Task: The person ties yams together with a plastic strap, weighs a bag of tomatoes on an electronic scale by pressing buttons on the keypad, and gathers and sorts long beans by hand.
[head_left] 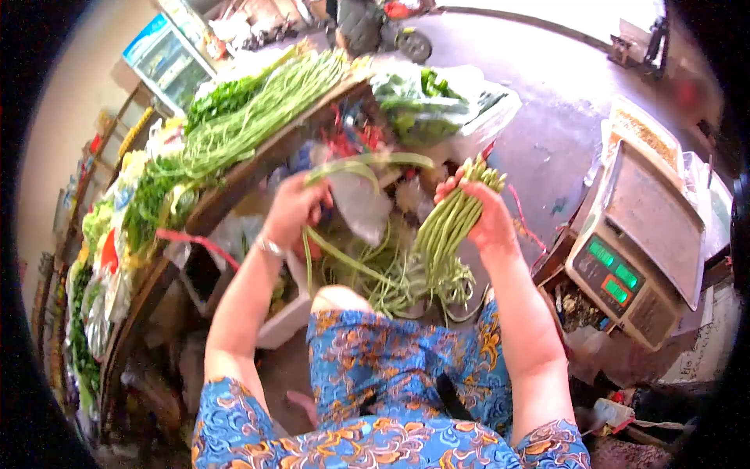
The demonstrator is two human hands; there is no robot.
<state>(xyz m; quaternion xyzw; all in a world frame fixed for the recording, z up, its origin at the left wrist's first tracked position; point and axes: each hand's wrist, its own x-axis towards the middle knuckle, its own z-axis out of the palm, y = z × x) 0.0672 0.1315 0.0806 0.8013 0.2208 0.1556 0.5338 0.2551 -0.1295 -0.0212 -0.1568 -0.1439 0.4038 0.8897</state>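
My right hand (496,215) is closed around a bundle of green long beans (451,227), their ends gathered at the top and the rest hanging downward. My left hand (291,209) is closed on a few loose long beans (344,256); one length arches out to the right above the fingers and another trails down. The two hands are apart, at about the same height. Beneath them, near my knees, lies a tangled heap of long beans (383,293). The bundle covers part of that heap.
Left, a long wooden stall (226,184) bears greens and more long beans (258,117). Plastic bags of green vegetables (430,109) stand ahead. Right is a digital scale (637,258) with lit green numbers. A white foam box (285,316) sits by my left knee. Farther off stands a glass-door fridge (168,62).
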